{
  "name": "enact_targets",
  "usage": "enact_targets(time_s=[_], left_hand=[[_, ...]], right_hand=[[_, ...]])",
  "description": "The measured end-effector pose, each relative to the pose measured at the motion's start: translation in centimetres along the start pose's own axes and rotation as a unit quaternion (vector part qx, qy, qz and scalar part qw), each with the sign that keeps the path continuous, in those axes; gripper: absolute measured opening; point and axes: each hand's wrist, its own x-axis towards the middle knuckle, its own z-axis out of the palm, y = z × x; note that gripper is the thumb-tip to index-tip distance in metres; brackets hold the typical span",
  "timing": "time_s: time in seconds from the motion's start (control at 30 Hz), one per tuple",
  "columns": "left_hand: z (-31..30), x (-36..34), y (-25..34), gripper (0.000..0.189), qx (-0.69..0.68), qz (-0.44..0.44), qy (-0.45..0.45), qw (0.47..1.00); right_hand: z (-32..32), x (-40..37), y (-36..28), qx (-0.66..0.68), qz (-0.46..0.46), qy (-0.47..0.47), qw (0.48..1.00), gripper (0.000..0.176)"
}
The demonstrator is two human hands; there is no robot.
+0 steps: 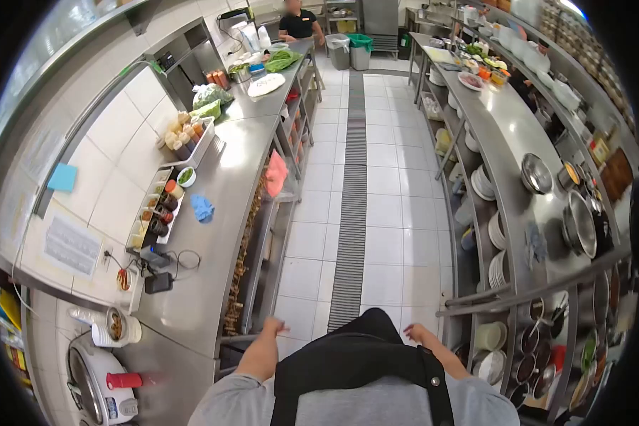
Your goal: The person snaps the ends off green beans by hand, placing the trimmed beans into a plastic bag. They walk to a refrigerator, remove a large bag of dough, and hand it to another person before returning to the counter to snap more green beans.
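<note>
My left hand hangs low beside the left steel counter, near its lower shelf. Its fingers are loosely apart and nothing shows in them. Over the floor at the right, my right hand also looks open and holds nothing, near the front of the right-hand shelving. Neither hand visibly touches a thing. Between them is my black apron. A blue crumpled cloth lies on the left counter, next to a rack of sauce bottles and jars. A pink cloth hangs at that counter's edge.
A floor drain grate runs up the tiled aisle. Metal bowls stand on the right counter, above stacked plates. A white rice cooker sits at lower left. Another person stands far back near bins.
</note>
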Motion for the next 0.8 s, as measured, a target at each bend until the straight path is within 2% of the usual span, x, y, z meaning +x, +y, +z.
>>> enact_targets(time_s=[0.03, 0.07, 0.13, 0.17, 0.23, 0.27, 0.33, 0.37, 0.4, 0.43, 0.47, 0.5, 0.53, 0.57, 0.63, 0.67, 0.7, 0.77, 0.8], left_hand=[[1.0, 1.7, 5.9, 0.025, 0.034, 0.067, -0.026, 0.997], [2.0, 3.2, 11.8, 0.032, 0.070, 0.134, -0.054, 0.987], [4.6, 3.0, 23.1, 0.032, -0.076, 0.107, -0.085, 0.988], [6.5, 6.4, 30.8, 0.045, -0.132, 0.127, -0.116, 0.976], [8.4, 8.0, 37.0, 0.044, -0.087, 0.175, -0.086, 0.977], [9.6, 8.6, 39.7, 0.044, -0.080, 0.154, -0.083, 0.981], [10.3, 11.8, 39.9, 0.044, -0.059, 0.109, -0.071, 0.990], [10.5, 13.8, 40.1, 0.048, 0.013, 0.103, -0.077, 0.992], [10.3, 16.4, 39.6, 0.057, 0.263, 0.149, -0.130, 0.944], [10.7, 18.5, 39.0, 0.069, 0.638, 0.250, -0.157, 0.711], [11.2, 18.6, 39.3, 0.082, 0.778, 0.260, -0.182, 0.542], [10.9, 18.7, 39.4, 0.069, 0.775, 0.314, -0.230, 0.498], [10.1, 17.6, 39.8, 0.055, 0.623, 0.299, -0.223, 0.688], [9.2, 16.4, 40.3, 0.043, 0.420, 0.298, -0.224, 0.827], [9.3, 15.4, 42.1, 0.037, 0.277, 0.347, -0.219, 0.869], [9.4, 15.4, 43.0, 0.034, 0.203, 0.369, -0.210, 0.883], [9.8, 15.7, 44.0, 0.033, 0.127, 0.388, -0.197, 0.891], [10.9, 18.0, 47.3, 0.033, 0.051, 0.185, -0.138, 0.972], [10.8, 19.9, 48.8, 0.032, 0.021, 0.103, -0.114, 0.988]], right_hand=[[0.6, 2.9, 2.7, 0.012, -0.007, -0.035, 0.999, 0.024], [-0.6, 1.7, 0.6, 0.088, 0.040, -0.031, 0.995, 0.024], [-0.1, 4.5, 2.8, 0.166, 0.167, 0.027, 0.972, 0.024], [-0.1, 6.1, 3.8, 0.207, 0.224, 0.065, 0.950, 0.024], [-4.6, 8.3, -0.1, 0.172, 0.251, 0.062, 0.950, 0.023], [-7.3, 9.7, -2.1, 0.150, 0.252, 0.056, 0.955, 0.023], [-13.1, 13.1, -4.2, 0.095, 0.245, 0.052, 0.963, 0.022], [-16.3, 14.9, -4.8, 0.056, 0.241, 0.052, 0.968, 0.022], [-19.3, 17.1, -4.7, 0.006, 0.235, 0.047, 0.971, 0.022], [-22.2, 19.3, -4.3, -0.060, 0.227, 0.037, 0.971, 0.022], [-25.4, 22.0, -3.0, -0.152, 0.207, 0.017, 0.966, 0.023], [-28.7, 24.8, -2.2, -0.274, 0.173, -0.016, 0.946, 0.023], [-32.4, 27.3, -3.5, -0.377, 0.142, -0.032, 0.915, 0.024], [-36.2, 30.8, -4.9, -0.448, 0.116, -0.022, 0.886, 0.024], [-43.5, 39.3, -9.1, -0.417, 0.118, 0.117, 0.894, 0.027], [-49.9, 38.9, -16.8, -0.394, 0.092, 0.108, 0.908, 0.021], [-53.1, 43.4, -18.2, -0.478, -0.023, 0.138, 0.867, 0.019], [-57.9, 49.6, -25.7, -0.257, 0.058, 0.314, 0.912, 0.013], [-59.9, 51.9, -30.0, -0.171, 0.064, 0.282, 0.942, 0.011]])
